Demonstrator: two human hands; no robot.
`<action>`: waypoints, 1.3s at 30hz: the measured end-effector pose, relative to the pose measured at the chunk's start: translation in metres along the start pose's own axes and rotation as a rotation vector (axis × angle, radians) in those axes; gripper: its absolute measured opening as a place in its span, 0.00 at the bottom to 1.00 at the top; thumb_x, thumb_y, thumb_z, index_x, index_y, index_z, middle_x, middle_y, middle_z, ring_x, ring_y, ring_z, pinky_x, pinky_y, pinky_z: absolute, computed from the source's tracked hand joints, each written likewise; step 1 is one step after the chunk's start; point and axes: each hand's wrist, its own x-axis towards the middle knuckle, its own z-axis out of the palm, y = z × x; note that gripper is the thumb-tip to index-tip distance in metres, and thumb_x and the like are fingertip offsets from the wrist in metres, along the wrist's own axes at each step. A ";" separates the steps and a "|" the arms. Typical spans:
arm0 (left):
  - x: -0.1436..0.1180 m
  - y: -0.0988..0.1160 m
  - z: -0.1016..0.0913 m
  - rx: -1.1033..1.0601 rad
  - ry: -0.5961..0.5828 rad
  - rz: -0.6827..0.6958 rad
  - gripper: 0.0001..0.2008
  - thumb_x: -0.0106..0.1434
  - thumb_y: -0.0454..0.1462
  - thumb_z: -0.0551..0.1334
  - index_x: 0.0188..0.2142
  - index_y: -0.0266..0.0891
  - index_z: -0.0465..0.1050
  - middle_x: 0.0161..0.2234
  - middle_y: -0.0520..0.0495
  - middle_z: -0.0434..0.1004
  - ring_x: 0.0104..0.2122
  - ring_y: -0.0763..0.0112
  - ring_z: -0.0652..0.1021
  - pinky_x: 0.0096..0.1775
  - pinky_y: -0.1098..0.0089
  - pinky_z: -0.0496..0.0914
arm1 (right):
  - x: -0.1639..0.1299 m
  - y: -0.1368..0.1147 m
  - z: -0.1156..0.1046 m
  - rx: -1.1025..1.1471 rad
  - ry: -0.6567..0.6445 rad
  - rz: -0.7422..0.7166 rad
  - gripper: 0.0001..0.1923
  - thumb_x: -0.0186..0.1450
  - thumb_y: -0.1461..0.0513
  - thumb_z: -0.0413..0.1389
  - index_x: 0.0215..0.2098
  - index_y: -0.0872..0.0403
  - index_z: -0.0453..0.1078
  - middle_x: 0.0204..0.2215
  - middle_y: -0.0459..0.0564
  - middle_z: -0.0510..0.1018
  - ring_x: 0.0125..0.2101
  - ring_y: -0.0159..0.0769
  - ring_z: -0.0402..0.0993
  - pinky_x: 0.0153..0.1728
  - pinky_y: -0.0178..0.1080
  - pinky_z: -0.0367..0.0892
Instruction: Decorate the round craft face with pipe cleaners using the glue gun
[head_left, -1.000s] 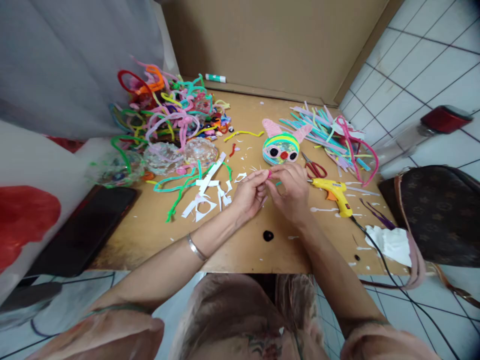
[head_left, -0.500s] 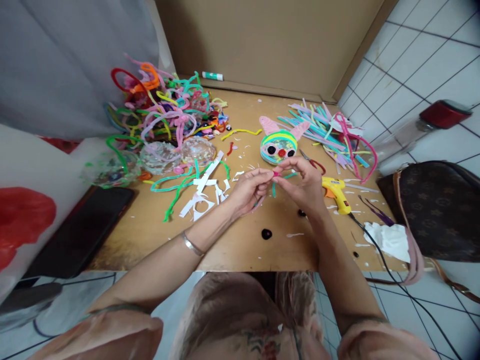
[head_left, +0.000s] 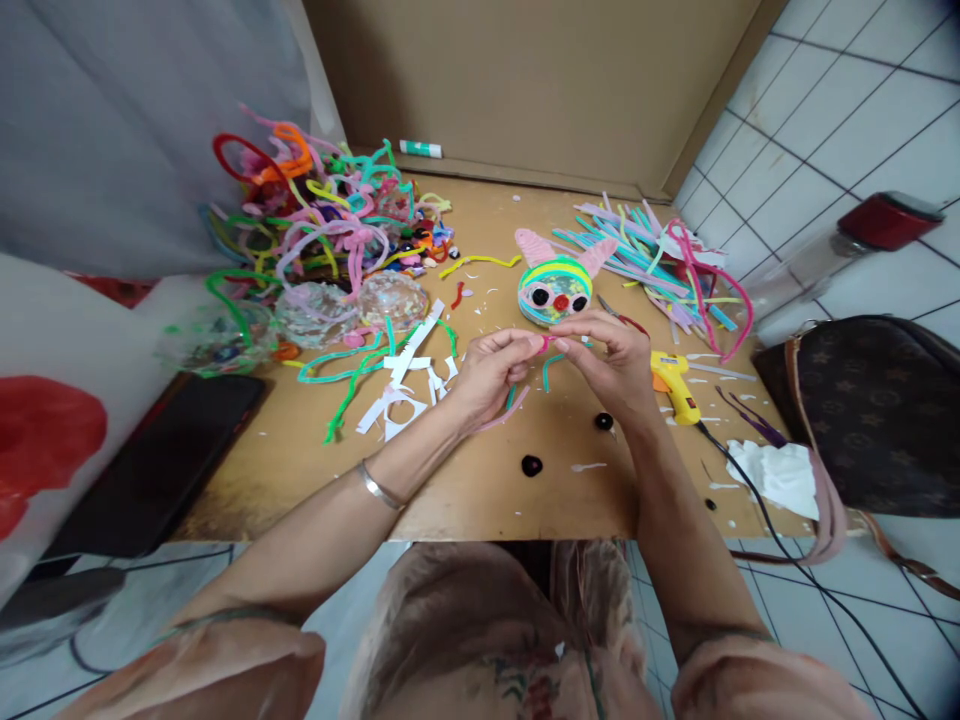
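Note:
Between my two hands is a short bright pink pipe cleaner (head_left: 548, 342). My left hand (head_left: 493, 372) is closed, thumb and forefinger pinching one end of it. The fingertips of my right hand (head_left: 607, 352) pinch the other end, its fingers curved over from the right. Just beyond the hands stands an animal head (head_left: 555, 291) with pink ears, black round eyes, a red nose and green and yellow bands. Under the hands lie a pale pink strip (head_left: 504, 412) and a bent teal pipe cleaner (head_left: 547, 375).
A yellow glue gun (head_left: 677, 385) with a black cord lies right of my right hand, near red-handled scissors (head_left: 628, 320). White paper scraps (head_left: 405, 370) lie left. Tangled pipe cleaners (head_left: 330, 210) fill the back left; straight ones (head_left: 637, 255) lie back right. A phone (head_left: 161, 460) is left.
My hands have drawn slightly apart, with more of the bright pink pipe cleaner showing between them. The right fingers lie flatter. The whole view has shifted slightly.

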 end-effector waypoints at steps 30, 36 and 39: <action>0.000 -0.006 0.003 -0.111 0.123 -0.107 0.11 0.43 0.33 0.74 0.22 0.33 0.74 0.19 0.55 0.67 0.19 0.86 0.58 0.21 0.80 0.49 | 0.020 0.060 -0.036 -0.928 -0.001 0.588 0.14 0.65 0.65 0.54 0.46 0.61 0.76 0.43 0.68 0.81 0.43 0.52 0.76 0.45 0.47 0.68; -0.001 -0.005 0.003 -0.112 0.107 -0.111 0.13 0.44 0.34 0.76 0.24 0.32 0.74 0.19 0.56 0.65 0.19 0.87 0.58 0.20 0.81 0.50 | 0.045 0.062 -0.032 -1.107 -0.362 0.722 0.15 0.65 0.66 0.55 0.48 0.64 0.77 0.45 0.71 0.81 0.46 0.54 0.79 0.43 0.44 0.68; 0.000 -0.004 0.002 -0.133 0.103 -0.108 0.14 0.43 0.35 0.76 0.24 0.33 0.73 0.19 0.56 0.66 0.19 0.87 0.59 0.21 0.81 0.51 | 0.052 0.067 -0.036 -1.113 -0.309 0.738 0.14 0.62 0.66 0.58 0.45 0.64 0.78 0.45 0.71 0.81 0.45 0.57 0.78 0.41 0.46 0.69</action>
